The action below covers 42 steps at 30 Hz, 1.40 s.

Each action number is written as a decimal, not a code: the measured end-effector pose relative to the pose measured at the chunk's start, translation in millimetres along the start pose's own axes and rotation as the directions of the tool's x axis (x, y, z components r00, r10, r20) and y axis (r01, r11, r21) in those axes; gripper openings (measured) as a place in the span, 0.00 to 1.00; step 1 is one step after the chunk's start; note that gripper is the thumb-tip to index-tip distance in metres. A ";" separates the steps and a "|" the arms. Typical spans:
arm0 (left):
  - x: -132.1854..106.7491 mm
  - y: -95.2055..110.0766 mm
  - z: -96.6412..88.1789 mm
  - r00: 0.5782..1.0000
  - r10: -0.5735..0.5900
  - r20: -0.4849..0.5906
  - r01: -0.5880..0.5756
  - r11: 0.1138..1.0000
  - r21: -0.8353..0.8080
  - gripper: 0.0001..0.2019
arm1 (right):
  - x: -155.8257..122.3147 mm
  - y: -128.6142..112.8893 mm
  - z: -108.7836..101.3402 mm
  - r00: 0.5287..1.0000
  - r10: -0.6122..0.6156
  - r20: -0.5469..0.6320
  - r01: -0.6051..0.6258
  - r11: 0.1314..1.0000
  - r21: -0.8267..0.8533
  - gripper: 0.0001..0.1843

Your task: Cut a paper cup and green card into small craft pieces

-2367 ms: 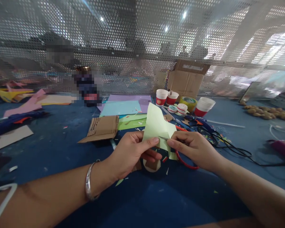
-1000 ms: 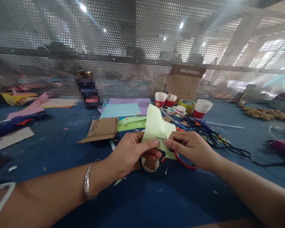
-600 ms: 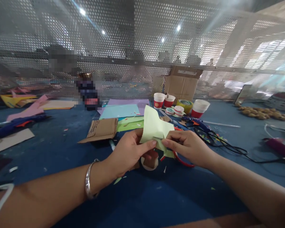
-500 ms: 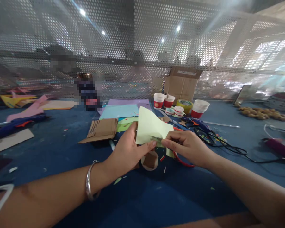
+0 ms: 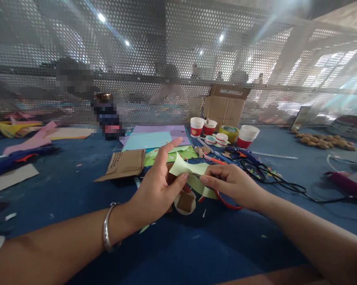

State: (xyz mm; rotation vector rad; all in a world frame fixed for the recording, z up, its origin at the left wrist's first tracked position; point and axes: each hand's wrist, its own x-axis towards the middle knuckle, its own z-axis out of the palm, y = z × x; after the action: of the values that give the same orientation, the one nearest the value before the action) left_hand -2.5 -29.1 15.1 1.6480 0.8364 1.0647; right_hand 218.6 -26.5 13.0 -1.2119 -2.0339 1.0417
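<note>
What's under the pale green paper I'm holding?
A white ring with brown cardboard inside lies on the blue table, beside a red loop. The paper, the left hand and the right hand cover the rest.

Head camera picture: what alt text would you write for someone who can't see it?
A person's right hand pinches a pale green paper over a blue table, the left hand beside it with thumb on the paper and forefinger raised. Cardboard, coloured sheets and red-and-white paper cups lie behind, before a perforated screen.
</note>
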 end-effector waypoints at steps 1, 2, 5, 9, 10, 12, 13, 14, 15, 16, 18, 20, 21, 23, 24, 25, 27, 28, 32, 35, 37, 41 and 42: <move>0.0 0.2 -0.2 1.000 0.000 0.004 0.000 1.000 0.000 0.38 | 0.1 0.4 -0.2 1.000 -0.002 0.007 0.002 1.000 0.019 0.26; -0.1 0.5 -0.4 1.000 -0.001 0.011 0.001 1.000 0.002 0.37 | 0.2 0.7 -0.3 1.000 -0.004 0.013 0.004 0.999 0.040 0.26; -0.5 1.1 -0.3 0.999 -0.012 0.039 0.010 0.998 0.058 0.37 | 0.5 1.2 0.5 0.999 0.002 0.036 -0.006 0.994 0.109 0.27; -1.7 2.9 1.0 0.998 -0.025 0.064 0.018 0.993 0.118 0.33 | 0.5 0.3 3.7 0.996 0.035 0.079 -0.051 0.975 0.214 0.27; -1.8 4.1 1.0 0.996 -0.038 0.077 0.030 0.994 0.106 0.31 | 0.3 -0.1 4.6 0.995 0.041 0.087 -0.061 0.969 0.238 0.27; -1.9 7.0 0.7 0.990 -0.077 0.122 0.072 0.996 0.049 0.30 | -0.3 -1.0 6.1 0.993 0.056 0.108 -0.085 0.954 0.287 0.27; -1.9 8.3 0.5 0.985 -0.097 0.146 0.097 0.995 0.010 0.32 | -0.8 -1.5 6.6 0.991 0.062 0.117 -0.096 0.945 0.312 0.27; -2.0 9.3 0.5 0.980 -0.110 0.164 0.116 0.993 -0.029 0.35 | -1.2 -2.1 6.8 0.990 0.064 0.126 -0.103 0.937 0.333 0.27; -2.1 9.6 0.6 0.977 -0.117 0.176 0.129 0.990 -0.060 0.37 | -1.6 -2.7 6.9 0.989 0.063 0.130 -0.106 0.930 0.352 0.27; -2.3 9.3 1.0 0.977 -0.118 0.179 0.135 0.987 -0.083 0.39 | -2.0 -3.2 6.9 0.989 0.060 0.131 -0.105 0.923 0.369 0.27; -3.0 7.3 2.2 0.978 -0.114 0.174 0.133 0.986 -0.102 0.38 | -2.7 -4.1 6.7 0.989 0.058 0.139 -0.109 0.912 0.395 0.27; -3.7 4.7 3.4 0.975 -0.109 0.194 0.128 0.988 -0.088 0.32 | -3.3 -4.7 6.6 0.986 0.059 0.156 -0.119 0.903 0.412 0.26; -3.9 3.9 3.7 0.970 -0.111 0.216 0.129 0.989 -0.071 0.30 | -3.6 -4.9 6.6 0.985 0.057 0.164 -0.122 0.900 0.418 0.25; -3.8 3.7 3.4 0.964 -0.109 0.241 0.120 0.992 -0.031 0.28 | -4.2 -5.2 6.8 0.984 0.045 0.175 -0.117 0.897 0.426 0.24; -3.5 4.2 2.7 0.967 -0.098 0.236 0.103 0.995 -0.009 0.27 | -4.4 -5.3 6.9 0.983 0.036 0.178 -0.111 0.895 0.433 0.24; -3.1 4.9 1.6 0.972 -0.075 0.221 0.074 0.997 0.014 0.26 | -4.6 -5.4 6.9 0.984 0.027 0.176 -0.103 0.892 0.441 0.24; -1.8 6.4 -1.4 0.984 -0.007 0.180 -0.008 0.996 0.085 0.23 | -5.0 -5.8 6.6 0.987 0.020 0.161 -0.092 0.887 0.453 0.25; -1.0 6.7 -3.2 0.985 0.031 0.169 -0.053 0.990 0.129 0.22 | -5.2 -5.9 6.4 0.988 0.022 0.154 -0.091 0.885 0.457 0.25; 1.5 5.7 -9.4 0.976 0.108 0.190 -0.154 0.957 0.244 0.17 | -6.2 -6.0 5.7 0.988 0.047 0.146 -0.111 0.877 0.468 0.25; 2.1 4.8 -8.7 0.983 0.070 0.168 -0.110 0.964 0.241 0.13 | -6.7 -6.1 5.5 0.989 0.051 0.137 -0.111 0.872 0.477 0.25; 2.5 4.7 -5.3 0.991 0.046 0.122 -0.068 0.982 0.178 0.14 | -6.6 -6.4 5.5 0.991 0.047 0.127 -0.104 0.866 0.488 0.25; 4.3 5.2 2.6 0.999 0.000 0.044 0.004 0.996 -0.094 0.28 | -5.8 -7.3 6.1 0.994 0.039 0.104 -0.088 0.844 0.530 0.25; 4.8 5.2 3.9 0.999 -0.020 0.034 0.025 0.988 -0.150 0.33 | -5.6 -7.4 6.5 0.995 0.039 0.097 -0.085 0.841 0.534 0.25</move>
State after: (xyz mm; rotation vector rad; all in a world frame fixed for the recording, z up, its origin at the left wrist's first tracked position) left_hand 3.2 -27.8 20.7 1.5223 0.7330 1.0567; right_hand 212.7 -35.8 15.2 -0.9450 -1.5924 1.5841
